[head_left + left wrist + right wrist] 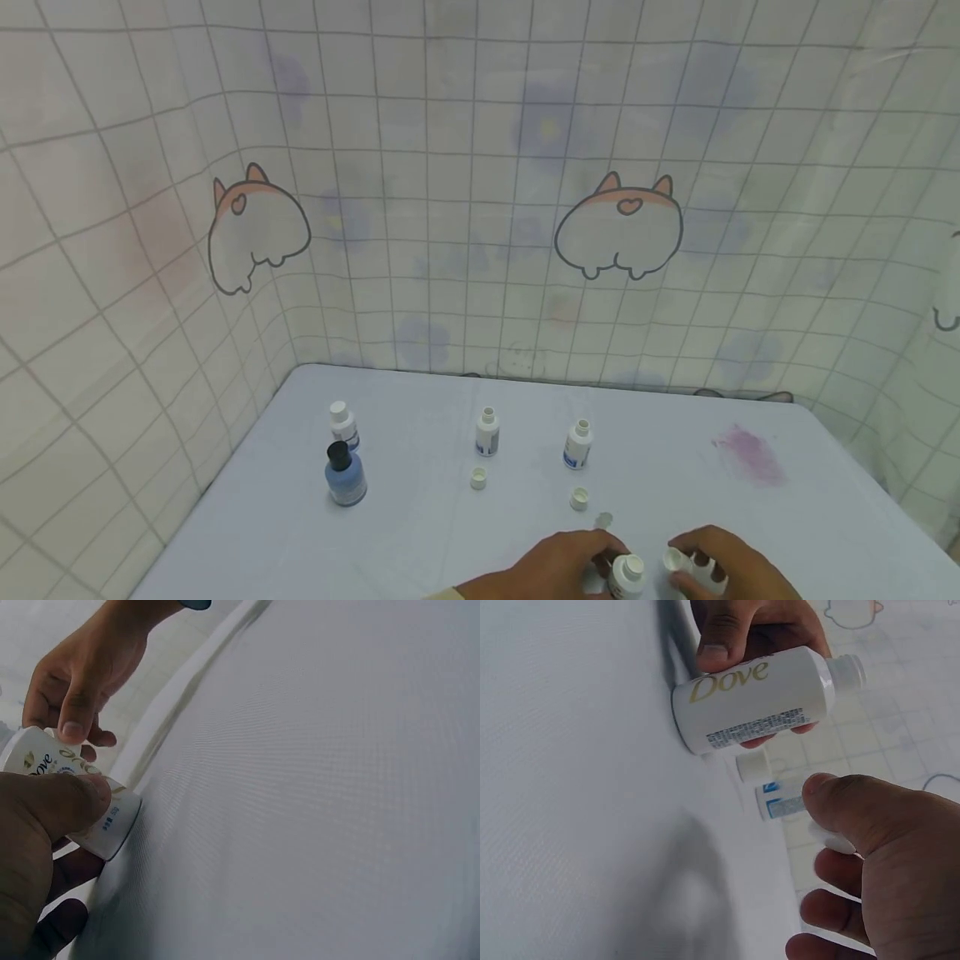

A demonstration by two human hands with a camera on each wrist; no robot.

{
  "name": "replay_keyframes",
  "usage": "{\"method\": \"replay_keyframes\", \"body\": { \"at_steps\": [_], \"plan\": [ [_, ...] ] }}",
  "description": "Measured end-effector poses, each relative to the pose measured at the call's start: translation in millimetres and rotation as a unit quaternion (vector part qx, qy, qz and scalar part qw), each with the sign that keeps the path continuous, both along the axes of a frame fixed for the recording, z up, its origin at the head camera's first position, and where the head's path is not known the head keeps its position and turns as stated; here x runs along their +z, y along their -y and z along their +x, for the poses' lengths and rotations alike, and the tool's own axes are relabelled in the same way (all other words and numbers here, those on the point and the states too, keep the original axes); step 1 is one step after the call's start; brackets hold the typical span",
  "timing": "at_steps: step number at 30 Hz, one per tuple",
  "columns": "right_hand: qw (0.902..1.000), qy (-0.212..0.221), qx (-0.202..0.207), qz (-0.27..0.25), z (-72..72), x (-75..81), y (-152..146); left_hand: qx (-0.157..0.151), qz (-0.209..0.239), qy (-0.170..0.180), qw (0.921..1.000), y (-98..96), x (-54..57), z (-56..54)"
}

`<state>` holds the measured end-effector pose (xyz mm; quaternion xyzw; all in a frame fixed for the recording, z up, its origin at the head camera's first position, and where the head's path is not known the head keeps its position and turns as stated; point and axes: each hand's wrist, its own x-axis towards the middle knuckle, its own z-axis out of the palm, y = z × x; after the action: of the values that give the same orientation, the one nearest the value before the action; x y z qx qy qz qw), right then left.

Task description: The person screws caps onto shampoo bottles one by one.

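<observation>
In the head view, my left hand [555, 568] grips a small white bottle [626, 578] near the table's front edge. Gold "Dove" lettering shows on this bottle [754, 697] in the right wrist view, where its narrow neck bears no cap and its base meets the white cloth. Just to the right, my right hand [738, 568] pinches a small white cap [673, 560] between thumb and fingertips, apart from the bottle. Most of the cap [832, 837] is hidden by the thumb in the right wrist view.
Two uncapped white bottles [487, 433] [577, 445] stand farther back, each with a white cap [478, 478] [579, 498] before it. At left are a capped white bottle [344, 427] and a blue bottle [347, 479] with a black cap. A gridded curtain [480, 325] surrounds the table.
</observation>
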<state>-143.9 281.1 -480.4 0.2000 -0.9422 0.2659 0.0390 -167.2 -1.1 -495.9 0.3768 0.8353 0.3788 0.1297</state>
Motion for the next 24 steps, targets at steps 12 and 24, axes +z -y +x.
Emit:
{"method": "replay_keyframes", "body": {
  "at_steps": [12,24],
  "plan": [
    [0.9994,0.021,-0.027,-0.008,3.4,12.8,4,0.013,-0.009,0.020,0.9997,-2.8,-0.3,-2.2],
    [0.9991,-0.019,-0.018,-0.034,9.6,19.8,11,0.016,-0.012,0.017,0.9997,-4.0,-0.4,-2.8]
  ]
}}
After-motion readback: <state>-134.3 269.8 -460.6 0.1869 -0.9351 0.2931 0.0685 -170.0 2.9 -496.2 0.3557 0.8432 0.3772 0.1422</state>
